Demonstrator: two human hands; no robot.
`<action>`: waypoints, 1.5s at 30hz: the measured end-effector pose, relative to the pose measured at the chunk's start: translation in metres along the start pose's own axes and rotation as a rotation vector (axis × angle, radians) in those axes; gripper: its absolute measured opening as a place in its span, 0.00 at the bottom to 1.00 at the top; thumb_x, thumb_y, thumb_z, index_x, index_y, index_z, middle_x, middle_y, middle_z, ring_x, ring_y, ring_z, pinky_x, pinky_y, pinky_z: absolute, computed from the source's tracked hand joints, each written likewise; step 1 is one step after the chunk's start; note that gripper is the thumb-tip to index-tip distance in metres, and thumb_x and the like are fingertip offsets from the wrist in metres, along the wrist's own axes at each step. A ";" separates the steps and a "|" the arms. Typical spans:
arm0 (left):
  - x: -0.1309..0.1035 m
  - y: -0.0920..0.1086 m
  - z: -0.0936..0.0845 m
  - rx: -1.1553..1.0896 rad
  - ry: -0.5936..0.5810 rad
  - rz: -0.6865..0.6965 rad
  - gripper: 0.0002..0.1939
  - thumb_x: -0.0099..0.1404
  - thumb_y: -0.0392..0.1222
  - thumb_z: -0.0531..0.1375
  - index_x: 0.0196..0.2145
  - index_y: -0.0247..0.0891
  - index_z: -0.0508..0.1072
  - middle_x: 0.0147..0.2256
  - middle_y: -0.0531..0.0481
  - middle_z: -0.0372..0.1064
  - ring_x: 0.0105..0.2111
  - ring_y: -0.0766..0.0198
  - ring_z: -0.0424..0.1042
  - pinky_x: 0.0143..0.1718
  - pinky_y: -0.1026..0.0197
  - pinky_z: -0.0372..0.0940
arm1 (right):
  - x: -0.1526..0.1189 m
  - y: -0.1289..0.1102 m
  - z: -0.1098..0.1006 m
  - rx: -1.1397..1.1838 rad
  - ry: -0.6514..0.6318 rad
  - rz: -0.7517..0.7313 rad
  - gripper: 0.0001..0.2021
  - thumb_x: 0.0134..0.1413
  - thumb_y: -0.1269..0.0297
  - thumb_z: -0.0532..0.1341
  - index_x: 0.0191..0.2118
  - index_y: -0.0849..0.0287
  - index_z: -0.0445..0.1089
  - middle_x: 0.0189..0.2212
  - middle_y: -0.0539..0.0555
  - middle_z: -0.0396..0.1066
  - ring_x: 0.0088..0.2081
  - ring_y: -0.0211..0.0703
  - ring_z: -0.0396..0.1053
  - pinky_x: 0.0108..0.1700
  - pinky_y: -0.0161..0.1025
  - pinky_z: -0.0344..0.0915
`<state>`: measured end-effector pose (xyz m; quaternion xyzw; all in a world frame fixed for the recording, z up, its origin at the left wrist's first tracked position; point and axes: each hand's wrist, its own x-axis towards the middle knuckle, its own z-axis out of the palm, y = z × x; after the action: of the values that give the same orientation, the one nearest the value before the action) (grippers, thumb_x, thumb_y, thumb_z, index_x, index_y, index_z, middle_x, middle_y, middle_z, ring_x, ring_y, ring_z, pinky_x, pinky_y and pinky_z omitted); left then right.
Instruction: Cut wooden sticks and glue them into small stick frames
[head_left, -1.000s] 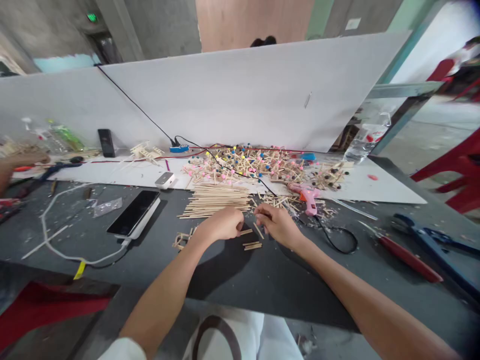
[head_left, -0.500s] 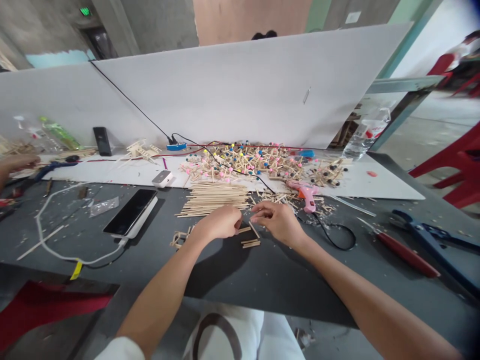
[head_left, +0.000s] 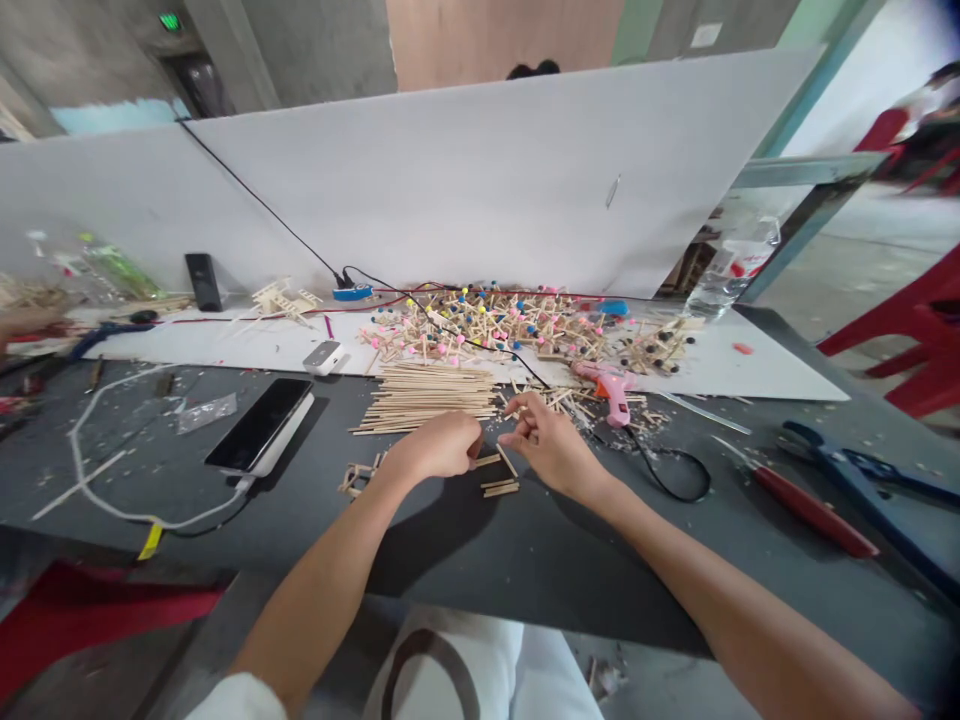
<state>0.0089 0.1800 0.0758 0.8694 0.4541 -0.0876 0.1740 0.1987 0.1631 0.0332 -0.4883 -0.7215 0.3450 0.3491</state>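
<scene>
My left hand (head_left: 448,443) is closed, its fingertips pinching a short wooden stick (head_left: 487,460) that pokes out to the right. At that stick's far end, a second short stick (head_left: 508,460) lies at a slant. Close to its top is my right hand (head_left: 553,445), thumb and index finger apart, with nothing visible between them. Several short cut sticks (head_left: 500,489) lie side by side just below. Behind my left wrist sits a small stick frame (head_left: 361,476), partly hidden by the forearm. A stack of long wooden sticks (head_left: 427,395) lies beyond my hands.
A heap of sticks with coloured balls (head_left: 487,325) spreads along the white board. To the right are a pink glue gun (head_left: 616,395), a red-handled tool (head_left: 814,508) and blue-handled cutters (head_left: 862,490). At left lies a phone (head_left: 259,425) with a white cable. Another person's hand (head_left: 30,322) shows far left.
My right thumb and index finger have spread apart, the index finger lifting. My left hand stays almost still on its stick. The other person's hand at far left has shifted left.
</scene>
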 end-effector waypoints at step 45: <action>-0.002 -0.001 0.000 0.020 0.034 0.060 0.08 0.54 0.31 0.59 0.28 0.36 0.78 0.28 0.44 0.76 0.27 0.60 0.72 0.26 0.63 0.56 | 0.005 0.016 -0.003 -0.340 -0.069 -0.169 0.08 0.44 0.76 0.58 0.31 0.59 0.70 0.28 0.50 0.71 0.29 0.38 0.65 0.33 0.33 0.58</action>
<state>0.0066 0.1791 0.0765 0.8858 0.4296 -0.0721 0.1600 0.2078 0.1733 0.0221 -0.4660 -0.8194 0.2039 0.2644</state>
